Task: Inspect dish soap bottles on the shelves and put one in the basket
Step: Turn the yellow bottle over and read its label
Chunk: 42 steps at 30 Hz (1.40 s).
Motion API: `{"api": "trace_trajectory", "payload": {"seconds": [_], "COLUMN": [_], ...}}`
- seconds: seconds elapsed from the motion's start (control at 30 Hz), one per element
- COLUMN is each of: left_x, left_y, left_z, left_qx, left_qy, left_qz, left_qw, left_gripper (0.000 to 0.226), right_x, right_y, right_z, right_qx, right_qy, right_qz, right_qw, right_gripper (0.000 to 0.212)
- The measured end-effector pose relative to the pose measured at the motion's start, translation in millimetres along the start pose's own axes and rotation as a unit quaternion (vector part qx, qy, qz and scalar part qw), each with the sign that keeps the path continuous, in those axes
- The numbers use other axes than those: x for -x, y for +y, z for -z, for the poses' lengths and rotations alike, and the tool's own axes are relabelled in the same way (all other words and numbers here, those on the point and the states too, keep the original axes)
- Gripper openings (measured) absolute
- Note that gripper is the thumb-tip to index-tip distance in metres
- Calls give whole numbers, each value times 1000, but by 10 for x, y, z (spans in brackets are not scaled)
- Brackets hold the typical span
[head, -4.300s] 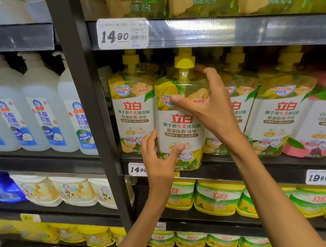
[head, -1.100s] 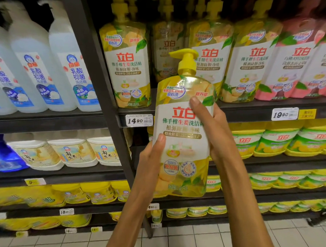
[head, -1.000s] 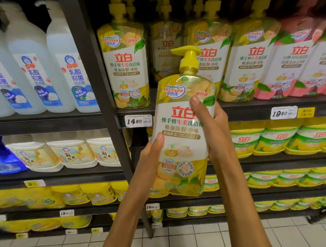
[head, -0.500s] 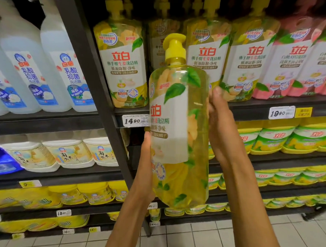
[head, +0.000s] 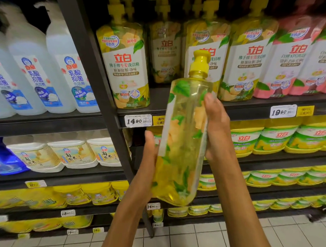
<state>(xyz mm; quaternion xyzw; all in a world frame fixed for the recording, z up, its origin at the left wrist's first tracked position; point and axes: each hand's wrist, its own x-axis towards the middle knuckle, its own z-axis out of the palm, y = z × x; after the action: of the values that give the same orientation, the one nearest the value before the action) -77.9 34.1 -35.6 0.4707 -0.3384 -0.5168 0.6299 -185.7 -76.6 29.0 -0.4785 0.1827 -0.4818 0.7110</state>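
Yellow dish soap bottle (head: 182, 142) edge-on, clamped between left hand (head: 150, 156) and right hand (head: 216, 129), off the shelf (head: 251, 108).

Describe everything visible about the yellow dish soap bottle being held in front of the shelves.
The dish soap bottle is clear plastic holding yellow liquid, printed with green leaves and yellow fruit, topped by a yellow pump cap. It is turned edge-on, its white front label facing left, leaning slightly right. The left hand supports its lower side; the right hand presses its right edge.
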Motion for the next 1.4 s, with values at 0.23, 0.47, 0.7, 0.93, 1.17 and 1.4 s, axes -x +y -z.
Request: {"api": "trace_trajectory", "payload": {"seconds": [0.23,0.47,0.7,0.93,1.17,1.4], "left_x": [75,151,112,148,131,72], "left_y": [15,111,63,19,-21,51], "left_z": [-84,-151,-73,-9,-161,-141], "left_qx": [7,142,88,-94,-78,-149], "left_qy": [-8,-84,-42,-6,79,102], "left_qz": [-3,-21,27,-68,-169,-183], "left_qw": [1000,986,995,993,979,966], "left_gripper": [105,54,59,71,51,62], "right_x": [30,-33,53,111,-2,8], "right_y": [-111,-219,-127,-194,-162,-78], "right_z": [-5,100,45,-18,122,132], "right_qx": [125,44,-45,105,176,7], "right_qy": [13,-84,-23,37,22,22], "right_qz": [-8,-84,-97,22,-5,-39], "right_qw": [992,992,994,994,984,999], "right_gripper": [89,63,58,50,82,69]}}
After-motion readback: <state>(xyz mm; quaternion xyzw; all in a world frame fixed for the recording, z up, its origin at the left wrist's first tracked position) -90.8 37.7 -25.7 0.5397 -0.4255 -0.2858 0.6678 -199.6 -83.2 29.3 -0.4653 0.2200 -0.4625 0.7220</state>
